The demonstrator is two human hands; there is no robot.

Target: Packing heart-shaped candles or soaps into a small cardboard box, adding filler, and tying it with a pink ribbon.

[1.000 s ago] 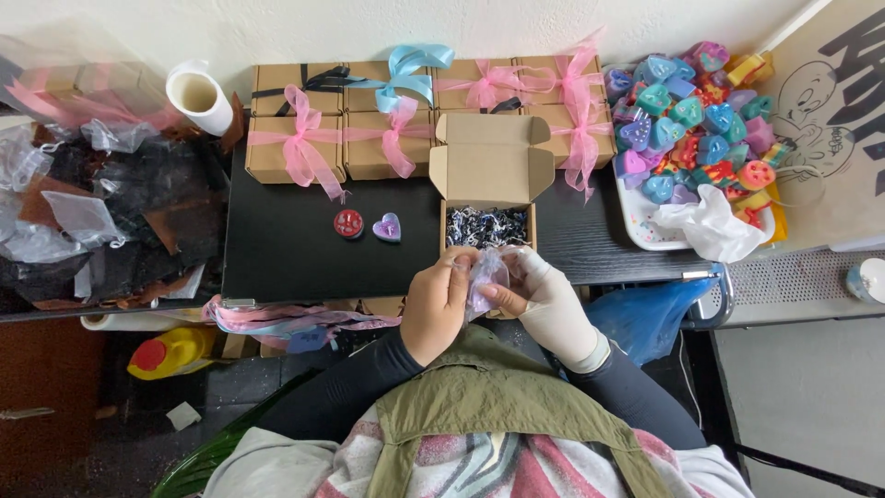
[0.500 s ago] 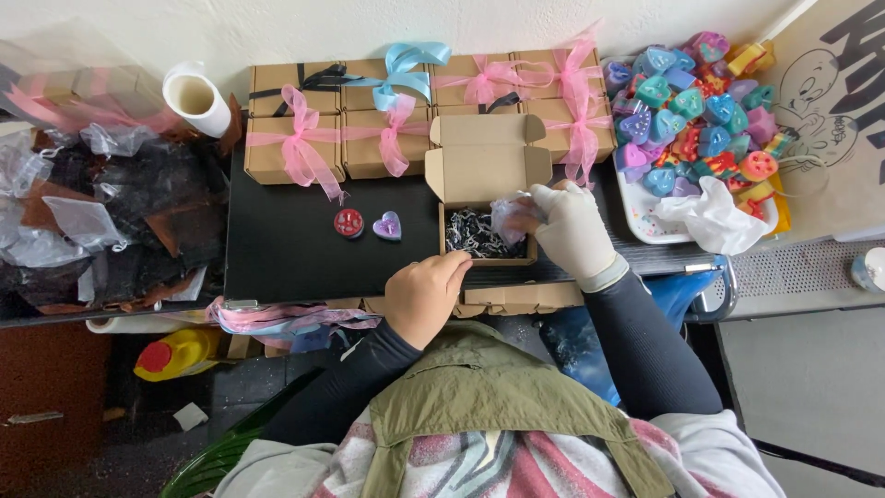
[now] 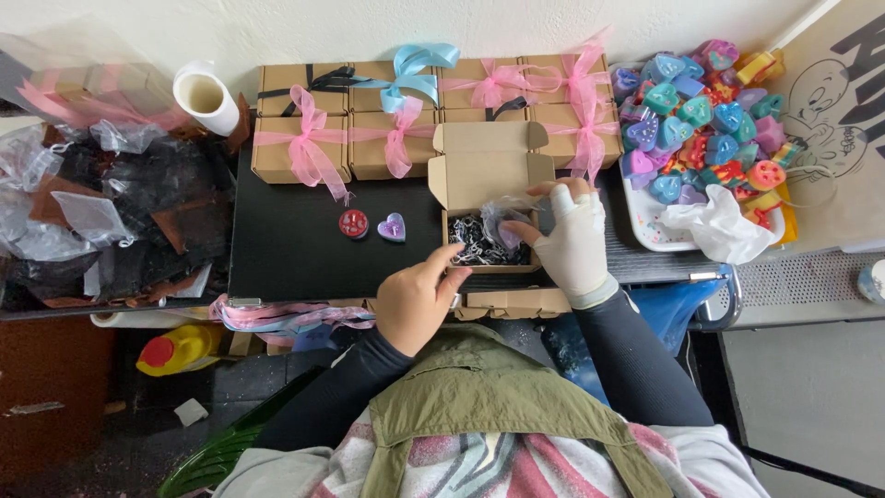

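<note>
1. A small clear-wrapped purple piece [image 3: 504, 224] sits over the shredded paper inside the open cardboard box [image 3: 486, 166] on the black table [image 3: 295, 249].
2. The bandaged right hand [image 3: 570, 235] pinches its wrapper.
3. The left hand [image 3: 417, 297] rests at the box's near edge, fingers loosely spread, holding nothing.
4. A red round piece [image 3: 352, 223] and purple heart [image 3: 392, 227] lie just left.
5. Ribboned boxes [image 3: 304, 138] line the back.

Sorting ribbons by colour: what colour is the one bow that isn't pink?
Light blue satin ribbon bow, on the back-row cardboard boxes; head view.
</note>
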